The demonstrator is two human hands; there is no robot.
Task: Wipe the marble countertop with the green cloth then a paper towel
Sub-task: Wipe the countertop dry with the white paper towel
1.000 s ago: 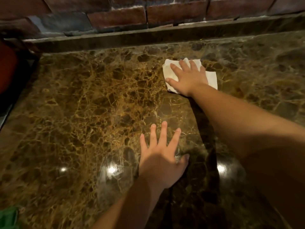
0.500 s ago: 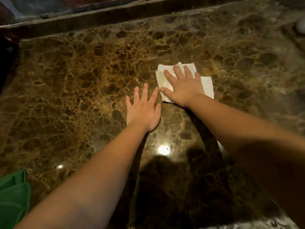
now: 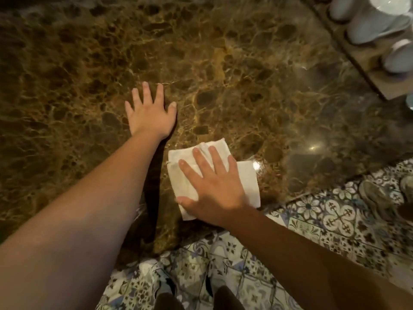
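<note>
Paper towel [image 3: 247, 182], white, folded into a rough rectangle with a creased, slightly rumpled upper corner, is being pressed flat against the brown, gold-veined marble counter [image 3: 223, 63] close to its near edge. It is being covered by the right hand [image 3: 214, 189], whose grip is being kept open with the fingers spread. The left hand [image 3: 149, 113] is being laid flat and open on bare marble just beyond the towel, gripping nothing.

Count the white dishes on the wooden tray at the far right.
4 at least, in a row along the tray: one at the top edge, a large one, a third, and a sliver just off its near end. The frame crops them; more may be hidden.
</note>
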